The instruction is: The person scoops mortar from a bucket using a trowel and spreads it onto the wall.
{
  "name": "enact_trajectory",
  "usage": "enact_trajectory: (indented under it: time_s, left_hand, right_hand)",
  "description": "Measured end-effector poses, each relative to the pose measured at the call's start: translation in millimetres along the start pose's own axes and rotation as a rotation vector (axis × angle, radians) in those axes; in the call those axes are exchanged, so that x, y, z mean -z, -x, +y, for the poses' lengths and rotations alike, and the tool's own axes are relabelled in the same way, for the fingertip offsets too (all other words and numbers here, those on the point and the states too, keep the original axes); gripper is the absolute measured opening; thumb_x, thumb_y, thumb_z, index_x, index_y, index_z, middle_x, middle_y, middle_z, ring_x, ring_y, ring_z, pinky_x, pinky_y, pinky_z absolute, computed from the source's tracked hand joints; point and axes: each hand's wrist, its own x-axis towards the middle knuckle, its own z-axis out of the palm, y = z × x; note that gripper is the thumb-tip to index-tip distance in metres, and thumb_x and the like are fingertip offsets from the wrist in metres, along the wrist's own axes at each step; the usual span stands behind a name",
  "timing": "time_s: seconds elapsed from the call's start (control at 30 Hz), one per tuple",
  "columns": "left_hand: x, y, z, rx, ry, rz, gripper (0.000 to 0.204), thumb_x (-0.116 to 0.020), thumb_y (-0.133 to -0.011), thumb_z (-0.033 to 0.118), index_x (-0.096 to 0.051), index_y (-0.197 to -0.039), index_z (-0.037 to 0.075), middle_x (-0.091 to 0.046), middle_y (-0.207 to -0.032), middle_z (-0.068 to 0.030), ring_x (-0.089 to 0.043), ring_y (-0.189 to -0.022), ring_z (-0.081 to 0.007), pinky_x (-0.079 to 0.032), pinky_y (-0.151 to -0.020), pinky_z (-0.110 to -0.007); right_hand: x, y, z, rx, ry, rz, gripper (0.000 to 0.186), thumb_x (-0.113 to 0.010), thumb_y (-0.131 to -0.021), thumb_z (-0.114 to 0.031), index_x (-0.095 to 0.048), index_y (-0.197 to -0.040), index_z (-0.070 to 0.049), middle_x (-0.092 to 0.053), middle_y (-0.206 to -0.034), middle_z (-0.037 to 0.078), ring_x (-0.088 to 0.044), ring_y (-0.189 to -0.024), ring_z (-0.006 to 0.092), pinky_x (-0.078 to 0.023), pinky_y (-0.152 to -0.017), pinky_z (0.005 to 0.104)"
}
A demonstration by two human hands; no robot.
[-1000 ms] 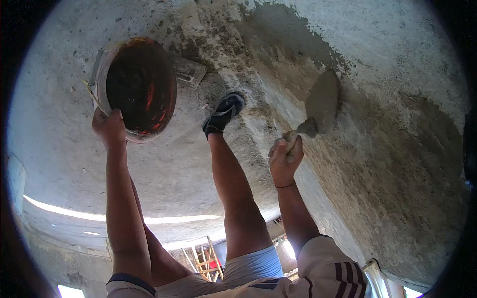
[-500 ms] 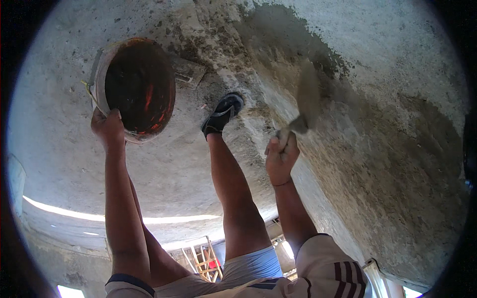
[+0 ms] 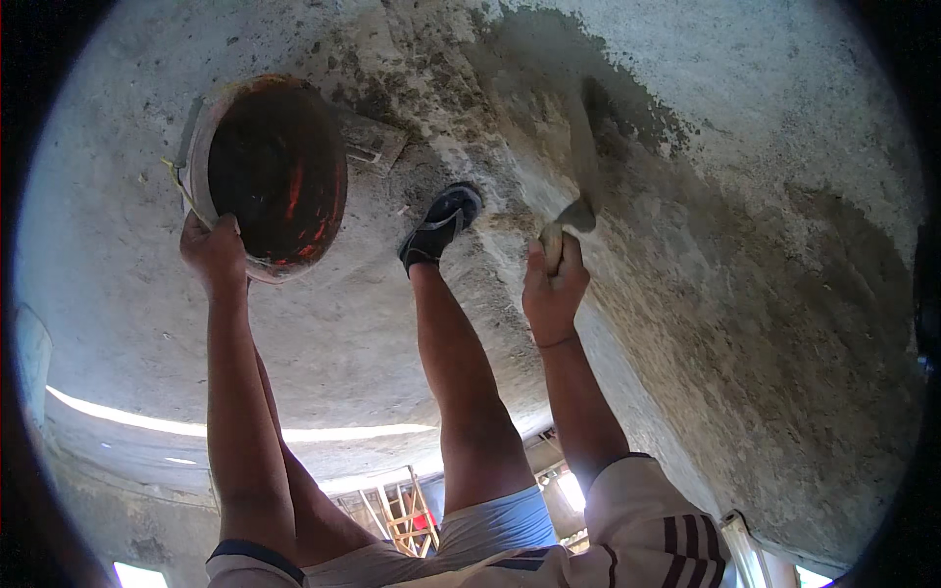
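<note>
My left hand (image 3: 214,257) is closed on the near left side of a bucket (image 3: 201,176), by its rim and handle. The bucket tilts so its dark, wet inside with orange-red streaks faces me. In my right hand (image 3: 556,292) is the handle of a trowel (image 3: 582,162), fingers wrapped round it. The trowel's blade stands nearly edge-on to me, against or very near the wall (image 3: 725,323) on the right. Dark wet mortar (image 3: 549,59) covers the wall's surface around and beyond the blade.
A flat plastering float (image 3: 371,145) lies on the concrete floor (image 3: 323,363), just right of the bucket. My sandalled foot (image 3: 446,220) stands between bucket and wall. Crumbs of mortar are scattered along the wall's foot. Wooden framing (image 3: 402,514) shows at the bottom.
The trowel has shifted slightly left and its blade has turned from a broader face to nearly edge-on. My right hand moved with it. My left hand and the bucket are steady.
</note>
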Motion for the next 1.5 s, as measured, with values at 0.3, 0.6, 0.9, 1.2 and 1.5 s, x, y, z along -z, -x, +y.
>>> enact_trajectory:
  time_s: [0.3,0.6,0.9,1.2,1.5]
  left_hand:
    - [-3,-3,-11,0.006,0.03,0.032,0.031,-0.057,-0.067,0.007,-0.064,-0.096,-0.003,-0.066,-0.085,-0.0083,-0.062,-0.076,-0.0189,-0.048,-0.073,-0.032]
    - [-2,-1,-3,-0.033,-0.003,0.031,0.029,-0.058,-0.068,0.008,-0.065,-0.095,-0.003,-0.065,-0.083,-0.0081,-0.061,-0.074,-0.0183,-0.047,-0.071,-0.031]
    - [-1,-2,-7,-0.059,0.016,0.031,0.028,-0.057,-0.067,0.008,-0.063,-0.093,-0.003,-0.064,-0.08,-0.0068,-0.059,-0.071,-0.017,-0.046,-0.068,-0.03]
    - [-1,-6,-12,-0.033,0.004,0.019,0.033,-0.058,-0.067,0.008,-0.064,-0.098,-0.003,-0.067,-0.087,-0.0092,-0.063,-0.078,-0.0202,-0.047,-0.074,-0.032]
    - [0,-6,-20,0.007,0.061,0.029,0.028,-0.059,-0.068,0.006,-0.063,-0.094,-0.002,-0.065,-0.083,-0.0077,-0.06,-0.072,-0.017,-0.047,-0.07,-0.03]
  right_hand:
    - [4,18,-5,-0.11,-0.408,0.178,0.022,-0.062,-0.091,-0.022,-0.049,-0.097,-0.004,-0.05,-0.069,0.003,-0.046,-0.055,0.0073,-0.039,-0.048,0.0241]
    - [-9,12,2,-0.115,-0.255,0.001,0.025,-0.056,-0.093,-0.027,-0.048,-0.095,-0.004,-0.047,-0.065,0.003,-0.045,-0.054,0.0082,-0.04,-0.049,0.0262]
    - [4,38,-4,-0.255,-0.5,0.046,0.024,-0.051,-0.096,-0.027,-0.047,-0.092,-0.004,-0.046,-0.064,0.001,-0.043,-0.05,0.0075,-0.038,-0.043,0.0242]
    - [10,20,0,-0.257,-0.446,-0.021,0.028,-0.054,-0.095,-0.031,-0.047,-0.096,-0.004,-0.045,-0.067,0.001,-0.043,-0.051,0.0079,-0.039,-0.043,0.0245]
    - [4,20,-1,-0.169,-0.339,0.033,0.028,-0.054,-0.095,-0.031,-0.049,-0.098,-0.004,-0.047,-0.068,0.001,-0.043,-0.053,0.0066,-0.038,-0.046,0.0231]
